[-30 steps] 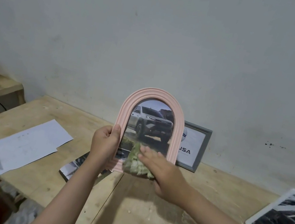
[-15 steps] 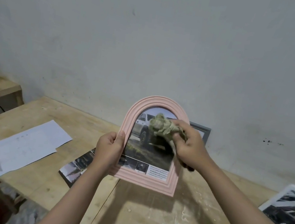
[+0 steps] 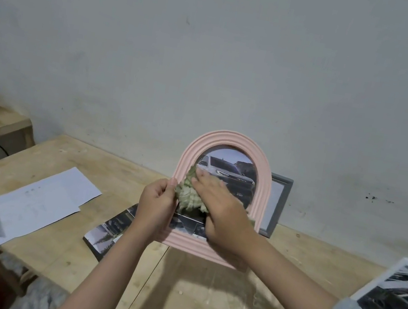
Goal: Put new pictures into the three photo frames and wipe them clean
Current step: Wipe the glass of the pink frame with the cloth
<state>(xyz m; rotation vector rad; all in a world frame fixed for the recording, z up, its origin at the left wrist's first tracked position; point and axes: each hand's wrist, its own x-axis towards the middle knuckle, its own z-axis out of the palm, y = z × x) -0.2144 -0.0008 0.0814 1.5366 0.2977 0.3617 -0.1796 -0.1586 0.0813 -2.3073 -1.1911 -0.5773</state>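
Your right hand (image 3: 224, 218) presses a crumpled pale-green cloth (image 3: 190, 195) flat against the glazed front of the pink arched plastic photo frame (image 3: 229, 142), fingers laid out nearly straight over the wad, while your left hand (image 3: 155, 205) grips the frame's left edge, thumb in front and fingers curled behind. The frame is held upright in the air above the bare wooden table (image 3: 198, 303), its lower edge just clear of the boards, a picture of a silver car (image 3: 226, 177) already showing behind the glazing.

The risk sits in that one-sided grip: you hold the frame by a single edge, and a hard push of the cloth near the far side could twist it out of your left hand and drop it onto the table. Pressing hard on the middle might also shift the print or loosen the backing, which cannot be seen from here. The cloth is bunched, so parts of the glazing may be missed.

On the table below your left forearm lies a dark printed photo sheet (image 3: 111, 228), and further left two white paper sheets (image 3: 36, 203); a falling frame would land on or near them. At the right edge a white-bordered rectangular frame (image 3: 394, 272) lies flat with a dark picture in it. Behind the pink frame a grey rectangular frame (image 3: 279, 205) leans against the pale wall (image 3: 216, 47), near enough that a swing backward could knock it over.
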